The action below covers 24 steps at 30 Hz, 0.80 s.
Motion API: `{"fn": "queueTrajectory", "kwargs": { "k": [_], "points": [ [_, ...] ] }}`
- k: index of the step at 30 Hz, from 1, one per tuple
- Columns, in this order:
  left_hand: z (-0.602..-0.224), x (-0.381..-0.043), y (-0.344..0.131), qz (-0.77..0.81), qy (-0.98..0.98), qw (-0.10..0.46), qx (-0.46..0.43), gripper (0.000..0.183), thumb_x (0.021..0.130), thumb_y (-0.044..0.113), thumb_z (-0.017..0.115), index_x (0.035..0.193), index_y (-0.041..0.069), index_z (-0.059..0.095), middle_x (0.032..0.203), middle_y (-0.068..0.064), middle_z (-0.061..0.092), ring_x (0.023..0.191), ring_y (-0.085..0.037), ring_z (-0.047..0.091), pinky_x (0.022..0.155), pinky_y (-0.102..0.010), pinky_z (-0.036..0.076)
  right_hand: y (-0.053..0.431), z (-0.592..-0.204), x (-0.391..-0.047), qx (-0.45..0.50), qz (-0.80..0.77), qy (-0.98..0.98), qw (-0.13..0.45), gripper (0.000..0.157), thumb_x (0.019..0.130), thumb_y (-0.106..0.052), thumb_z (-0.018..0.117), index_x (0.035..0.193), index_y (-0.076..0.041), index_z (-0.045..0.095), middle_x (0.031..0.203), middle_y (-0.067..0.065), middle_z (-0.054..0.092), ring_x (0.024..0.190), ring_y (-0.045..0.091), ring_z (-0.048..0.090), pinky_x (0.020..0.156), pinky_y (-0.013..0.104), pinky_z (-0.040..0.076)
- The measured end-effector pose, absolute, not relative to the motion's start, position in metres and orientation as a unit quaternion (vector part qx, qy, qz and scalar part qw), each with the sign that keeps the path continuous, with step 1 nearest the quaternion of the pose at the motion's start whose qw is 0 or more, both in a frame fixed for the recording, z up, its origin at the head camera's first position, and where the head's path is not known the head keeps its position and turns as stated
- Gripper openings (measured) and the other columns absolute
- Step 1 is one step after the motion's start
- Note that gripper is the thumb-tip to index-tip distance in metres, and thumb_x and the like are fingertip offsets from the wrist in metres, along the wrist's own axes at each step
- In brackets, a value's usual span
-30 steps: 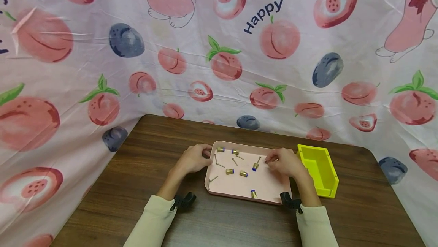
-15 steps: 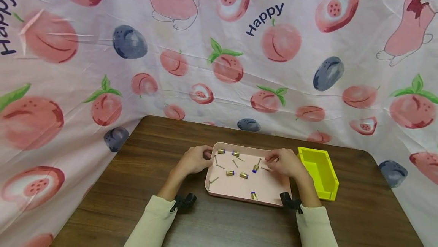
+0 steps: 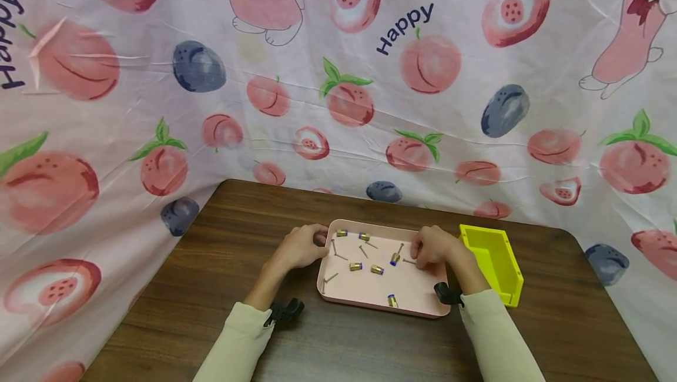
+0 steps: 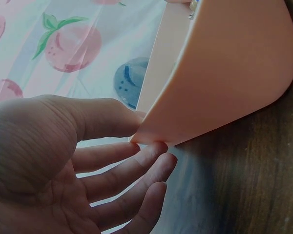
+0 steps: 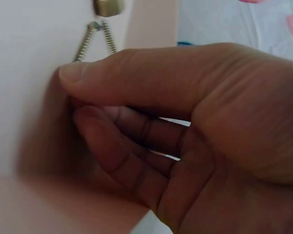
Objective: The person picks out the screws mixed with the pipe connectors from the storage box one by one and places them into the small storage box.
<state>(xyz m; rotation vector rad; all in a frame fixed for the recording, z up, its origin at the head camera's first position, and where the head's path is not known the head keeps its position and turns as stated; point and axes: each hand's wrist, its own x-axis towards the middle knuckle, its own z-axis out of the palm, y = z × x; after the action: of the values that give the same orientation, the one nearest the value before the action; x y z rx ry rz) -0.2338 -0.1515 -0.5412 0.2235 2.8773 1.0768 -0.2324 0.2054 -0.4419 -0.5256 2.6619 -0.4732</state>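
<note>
In the head view my left hand [image 3: 302, 245] is at the left side of a shallow pink tray [image 3: 365, 307]. The left wrist view shows its thumb and fingers pinching the tray's corner at the rim. My right hand [image 3: 438, 247] reaches into the tray's right part, fingers bent. Its fingertips are at the end of a screw [image 3: 409, 261]; the thumb hides that end in the right wrist view, so I cannot tell whether they pinch it. Left of this screw, a second screw [image 3: 400, 249] lies against a brass push-fit fitting [image 3: 395, 259] with a blue ring.
Several more brass fittings [image 3: 355, 266] and loose screws [image 3: 331, 278] lie scattered in the tray. A yellow bin [image 3: 497, 261] stands right of it, partly behind my right forearm. The wooden table [image 3: 254, 205] ends at a fruit-patterned cloth [image 3: 296, 106] behind and left.
A screw beside my right fingertips has come into sight. My right hand has shifted slightly, its fingertips now at that screw, and the forearm has swung right. My left hand stays at the tray.
</note>
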Motion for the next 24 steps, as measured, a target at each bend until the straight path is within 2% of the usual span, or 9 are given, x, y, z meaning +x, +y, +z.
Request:
{"fn": "queueTrajectory", "kwargs": {
  "k": [11,24],
  "points": [
    [-0.5393,-0.2314,-0.1520,0.350,0.934,0.017,0.074,0.049,0.087,0.027,0.084,0.135,0.019,0.077,0.095,0.017,0.074,0.095,-0.012,0.069,0.093,-0.045,0.055,0.1955,-0.4457,-0.2371,-0.197,-0.168,0.943,0.207,0.017,0.085,-0.004,0.089,0.079,-0.015,0.076,0.074,-0.002,0.064,0.072,0.016,0.057,0.067,0.029,0.046],
    [-0.5351,-0.2274,-0.1483,0.348,0.934,0.012,0.078,0.049,0.088,0.025,0.084,0.135,0.014,0.077,0.095,0.015,0.074,0.096,-0.015,0.070,0.092,-0.044,0.055,0.2012,-0.4457,-0.2329,-0.230,-0.188,0.935,0.194,0.013,0.085,-0.007,0.085,0.079,-0.014,0.075,0.072,-0.004,0.062,0.070,0.014,0.055,0.066,0.029,0.043]
  ]
}}
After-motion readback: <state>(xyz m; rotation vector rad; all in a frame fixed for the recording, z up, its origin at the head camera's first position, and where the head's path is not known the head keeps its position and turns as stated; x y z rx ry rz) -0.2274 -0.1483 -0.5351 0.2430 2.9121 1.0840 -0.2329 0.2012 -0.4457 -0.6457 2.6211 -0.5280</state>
